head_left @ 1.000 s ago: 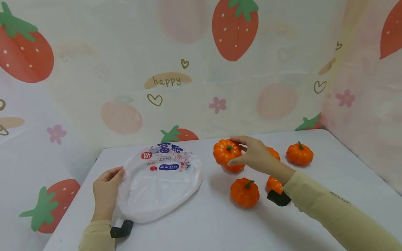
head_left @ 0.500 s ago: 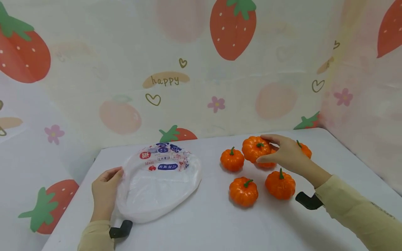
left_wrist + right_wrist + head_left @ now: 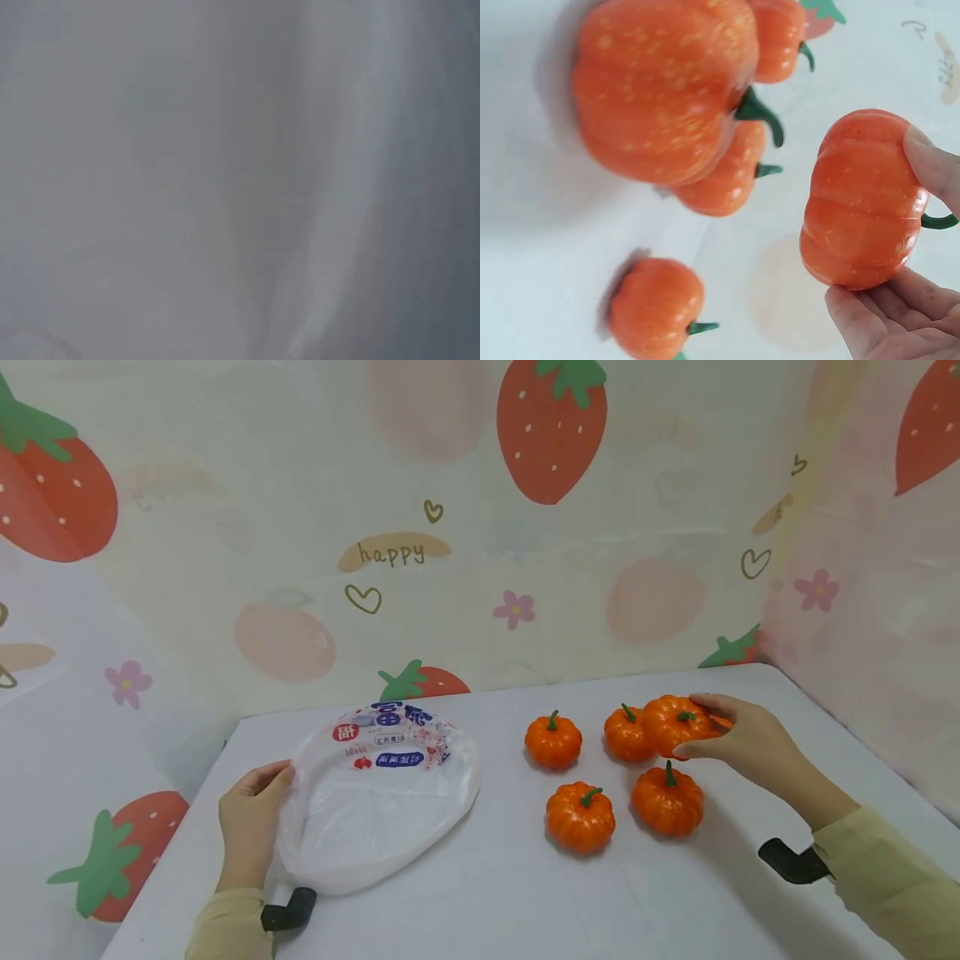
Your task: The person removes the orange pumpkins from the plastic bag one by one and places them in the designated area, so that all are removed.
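Observation:
At the table's left my left hand (image 3: 249,818) pinches the edge of a clear plastic bag (image 3: 375,814), whose mouth is spread wide and whose far side carries blue and red print. Only blurred, pale plastic fills the left wrist view. My right hand (image 3: 757,752) grips an orange toy pumpkin (image 3: 675,727), held above the table with thumb and fingers on opposite sides, as the right wrist view (image 3: 866,199) confirms. Around it stand other pumpkins: one at the back left (image 3: 552,742), one partly covered by the held pumpkin (image 3: 627,734), and two nearer (image 3: 580,817) (image 3: 667,800).
Behind the held pumpkin and my right fingers, a sliver of another pumpkin (image 3: 723,722) shows. A white cloth covers the table (image 3: 480,902). A strawberry-print curtain (image 3: 555,552) hangs along the back edge and down the sides.
My right hand has carried the pumpkin rightward, from above the back-left pumpkin to the right of the back row. The left hand and the bag have stayed in place.

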Motion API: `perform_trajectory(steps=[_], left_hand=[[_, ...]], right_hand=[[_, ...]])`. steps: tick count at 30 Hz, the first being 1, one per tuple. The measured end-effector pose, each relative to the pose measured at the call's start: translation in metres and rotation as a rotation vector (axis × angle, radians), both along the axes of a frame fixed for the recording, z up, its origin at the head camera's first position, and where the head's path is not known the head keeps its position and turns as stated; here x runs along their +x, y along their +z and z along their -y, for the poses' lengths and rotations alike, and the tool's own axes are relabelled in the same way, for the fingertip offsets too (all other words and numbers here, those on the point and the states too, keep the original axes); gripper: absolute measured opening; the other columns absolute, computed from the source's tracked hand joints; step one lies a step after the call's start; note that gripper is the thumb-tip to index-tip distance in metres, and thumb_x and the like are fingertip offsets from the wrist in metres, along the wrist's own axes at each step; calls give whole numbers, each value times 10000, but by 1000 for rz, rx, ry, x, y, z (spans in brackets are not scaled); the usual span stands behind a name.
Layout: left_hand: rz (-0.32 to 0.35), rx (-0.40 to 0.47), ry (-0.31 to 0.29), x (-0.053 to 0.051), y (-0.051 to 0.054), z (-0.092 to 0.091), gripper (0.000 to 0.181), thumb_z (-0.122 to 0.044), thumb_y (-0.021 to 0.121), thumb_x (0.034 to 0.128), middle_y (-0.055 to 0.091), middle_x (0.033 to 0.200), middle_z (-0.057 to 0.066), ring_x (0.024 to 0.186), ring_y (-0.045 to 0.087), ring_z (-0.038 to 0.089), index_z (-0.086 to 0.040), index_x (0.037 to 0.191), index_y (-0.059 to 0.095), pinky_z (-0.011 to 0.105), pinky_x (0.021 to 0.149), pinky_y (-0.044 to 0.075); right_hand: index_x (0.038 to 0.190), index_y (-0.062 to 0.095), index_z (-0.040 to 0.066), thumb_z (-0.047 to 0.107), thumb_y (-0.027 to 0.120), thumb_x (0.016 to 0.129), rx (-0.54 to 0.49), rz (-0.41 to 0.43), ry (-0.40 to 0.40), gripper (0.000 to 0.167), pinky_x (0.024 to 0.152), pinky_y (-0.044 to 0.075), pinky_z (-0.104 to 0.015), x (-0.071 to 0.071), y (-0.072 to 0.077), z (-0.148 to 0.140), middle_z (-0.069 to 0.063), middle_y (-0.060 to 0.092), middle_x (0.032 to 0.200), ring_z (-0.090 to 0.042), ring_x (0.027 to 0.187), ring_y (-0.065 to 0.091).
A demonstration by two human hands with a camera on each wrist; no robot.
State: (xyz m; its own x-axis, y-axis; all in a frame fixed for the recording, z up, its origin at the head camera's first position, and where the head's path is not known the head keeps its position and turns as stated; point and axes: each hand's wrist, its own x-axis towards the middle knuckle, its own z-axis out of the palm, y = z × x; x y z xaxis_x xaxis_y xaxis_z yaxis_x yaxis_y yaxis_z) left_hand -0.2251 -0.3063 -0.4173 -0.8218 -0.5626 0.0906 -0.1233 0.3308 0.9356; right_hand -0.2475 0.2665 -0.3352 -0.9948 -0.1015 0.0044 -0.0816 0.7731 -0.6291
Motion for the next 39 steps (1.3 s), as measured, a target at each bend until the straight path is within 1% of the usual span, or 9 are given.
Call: perform_trajectory(steps=[2, 8, 13, 19, 23, 27, 34, 39], left_hand=[[5, 8, -1, 1, 0, -1, 416, -410, 651, 947, 605, 887, -302, 914, 546, -27, -100, 1223, 686, 61, 732, 441], [14, 14, 0, 1, 1, -2, 420, -422, 647, 946, 610, 902, -280, 915, 546, -5, -106, 1220, 685, 60, 732, 445], [18, 10, 3, 1, 2, -2, 425, -427, 640, 949, 602, 894, -285, 917, 537, 2, -106, 1225, 682, 62, 735, 441], [12, 15, 9, 1, 2, -1, 418, -423, 643, 948, 604, 874, -293, 915, 539, 5, -104, 1214, 688, 69, 733, 441], [5, 18, 5, 1, 1, -1, 419, -421, 650, 945, 609, 873, -293, 912, 542, 7, -101, 1213, 690, 68, 731, 443], [14, 20, 3, 1, 1, -2, 425, -432, 646, 945, 609, 887, -290, 920, 539, 8, -108, 1217, 688, 59, 732, 444], [13, 13, 1, 1, 2, -2, 422, -430, 643, 948, 606, 890, -291, 917, 541, 1, -109, 1219, 685, 62, 732, 441], [16, 9, 4, 1, 2, -2, 421, -427, 640, 950, 607, 887, -289, 914, 543, -2, -108, 1221, 685, 67, 731, 440]], right_hand=[[1522, 364, 39, 480, 793, 801, 1, 14, -14, 948, 1051, 359, -696, 2, -4, -8, -301, 330, 1550, -526, 1383, 321], [1549, 282, 15, 490, 758, 839, -51, 76, -59, 978, 1035, 428, -645, 10, -12, -32, -336, 279, 1557, -566, 1365, 343], [1542, 265, -17, 517, 740, 844, -21, 95, -95, 999, 1011, 412, -684, 17, -19, -52, -366, 270, 1539, -577, 1363, 302], [1528, 253, -59, 482, 735, 861, -18, 122, -118, 984, 1004, 373, -715, 22, -31, -72, -397, 246, 1525, -596, 1353, 267], [1525, 240, -74, 474, 728, 867, -35, 156, -140, 986, 1018, 339, -732, 23, -40, -81, -409, 222, 1524, -603, 1361, 235], [1519, 214, -95, 471, 715, 877, -25, 191, -159, 992, 1028, 323, -740, 22, -46, -88, -430, 193, 1514, -617, 1356, 215], [1510, 183, -118, 464, 688, 901, -15, 232, -182, 982, 1042, 301, -743, 18, -52, -95, -447, 164, 1501, -621, 1356, 190], [1507, 170, -125, 489, 688, 892, -9, 264, -197, 1012, 1056, 295, -737, 17, -54, -97, -444, 148, 1504, -617, 1359, 175]])
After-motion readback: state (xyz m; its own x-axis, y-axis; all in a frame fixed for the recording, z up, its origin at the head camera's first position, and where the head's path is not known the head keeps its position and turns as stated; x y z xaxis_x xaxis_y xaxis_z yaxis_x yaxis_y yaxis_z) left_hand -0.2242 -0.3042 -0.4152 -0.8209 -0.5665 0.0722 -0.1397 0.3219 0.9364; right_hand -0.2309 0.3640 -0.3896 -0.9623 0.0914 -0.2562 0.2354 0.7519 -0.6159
